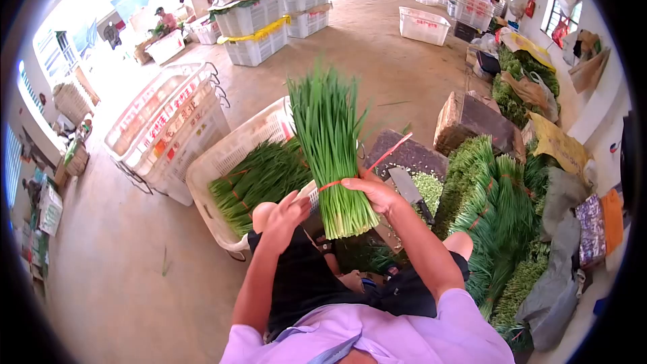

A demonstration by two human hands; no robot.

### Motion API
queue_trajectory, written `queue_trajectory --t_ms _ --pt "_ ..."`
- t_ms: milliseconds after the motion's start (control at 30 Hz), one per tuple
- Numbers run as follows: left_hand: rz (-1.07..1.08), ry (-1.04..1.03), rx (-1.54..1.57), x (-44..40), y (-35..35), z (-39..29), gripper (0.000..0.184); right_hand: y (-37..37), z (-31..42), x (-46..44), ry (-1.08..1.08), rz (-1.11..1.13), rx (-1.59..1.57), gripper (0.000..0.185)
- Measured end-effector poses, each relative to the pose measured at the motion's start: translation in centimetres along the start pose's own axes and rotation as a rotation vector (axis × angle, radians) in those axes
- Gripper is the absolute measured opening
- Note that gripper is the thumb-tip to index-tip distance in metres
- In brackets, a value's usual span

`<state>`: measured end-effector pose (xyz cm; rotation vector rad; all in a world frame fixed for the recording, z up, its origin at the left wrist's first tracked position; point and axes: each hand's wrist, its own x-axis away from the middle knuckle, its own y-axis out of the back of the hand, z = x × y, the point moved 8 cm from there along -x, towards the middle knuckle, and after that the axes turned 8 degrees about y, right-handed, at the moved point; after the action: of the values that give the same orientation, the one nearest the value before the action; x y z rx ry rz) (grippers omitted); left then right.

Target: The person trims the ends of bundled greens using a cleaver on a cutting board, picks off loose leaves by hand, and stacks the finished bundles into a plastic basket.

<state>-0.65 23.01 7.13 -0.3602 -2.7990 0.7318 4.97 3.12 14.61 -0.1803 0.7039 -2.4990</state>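
A thick bundle of long green stalks [328,128] stands nearly upright in front of me, its pale cut ends downward. A red band [329,185] crosses its lower part, with a loose end sticking out to the upper right. My right hand [375,190] is closed on the bundle's right side at the band. On the left, my left hand [286,214] has its fingers apart, close to the bundle's lower left, holding nothing. Behind that hand, a white crate [202,182] holds more green bundles [259,178].
A knife [404,185] lies by chopped pale bits on a dark block [391,145]. Heaped stalks [495,222] fill the right side. Stacked white crates [168,125] stand at left. Several people are farther back.
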Motion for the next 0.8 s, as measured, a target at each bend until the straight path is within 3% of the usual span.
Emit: queue_trajectory --t_ms 133,200,267,300,367,400,433,500,567,633,667,733,767,800 --pt "0.076 -0.016 -0.059 -6.4 -3.2 -0.7 0.062 -0.4 -2.5 -0.6 -0.056 0.025 0.242 0.09" --pt "-0.058 0.135 0.417 -9.6 -2.1 1.6 0.059 0.6 -4.0 -0.6 -0.004 0.024 0.421 0.091" --pt "0.032 0.136 0.515 -11.0 -2.2 2.0 0.057 1.7 -3.1 0.5 0.026 -0.027 0.808 0.092" --pt "0.1 0.115 0.61 -10.9 -2.3 2.6 0.055 2.7 -3.3 1.7 -0.001 -0.059 0.799 0.092" --pt "0.063 0.13 0.673 -10.5 -2.0 3.1 0.05 5.7 -2.3 3.4 -0.007 -0.237 0.858 0.082" --pt "-0.028 0.085 0.668 -10.7 -0.7 3.4 0.049 7.4 -1.8 4.4 -0.028 -0.257 1.021 0.056" --pt "-0.116 0.032 0.661 -11.1 0.7 3.6 0.049 7.1 -1.0 4.7 -0.035 -0.247 1.025 0.056" --pt "-0.135 0.028 0.672 -12.0 1.6 4.0 0.047 6.9 -1.2 6.7 -0.341 -0.289 0.914 0.032" --pt "-0.156 0.027 0.69 -11.9 1.2 3.8 0.046 3.9 -1.5 5.8 -0.271 -0.251 1.071 0.024" --pt "-0.126 0.009 0.678 -11.9 0.4 3.5 0.047 -0.2 -0.4 4.0 0.246 -0.179 1.26 0.021" --pt "-0.103 0.009 0.685 -11.8 0.0 3.4 0.048 -0.7 -1.0 3.4 0.249 -0.177 1.263 0.021" --pt "-0.09 0.002 0.69 -11.7 0.1 3.7 0.049 -3.1 -0.7 3.0 0.539 -0.152 1.46 0.018" --pt "-0.103 -0.005 0.687 -11.6 0.3 3.8 0.05 -2.4 -1.1 2.9 0.541 -0.144 1.454 0.018" --pt "-0.115 -0.014 0.683 -11.6 0.7 3.8 0.05 -2.2 -1.9 2.8 0.577 0.024 1.357 0.014"
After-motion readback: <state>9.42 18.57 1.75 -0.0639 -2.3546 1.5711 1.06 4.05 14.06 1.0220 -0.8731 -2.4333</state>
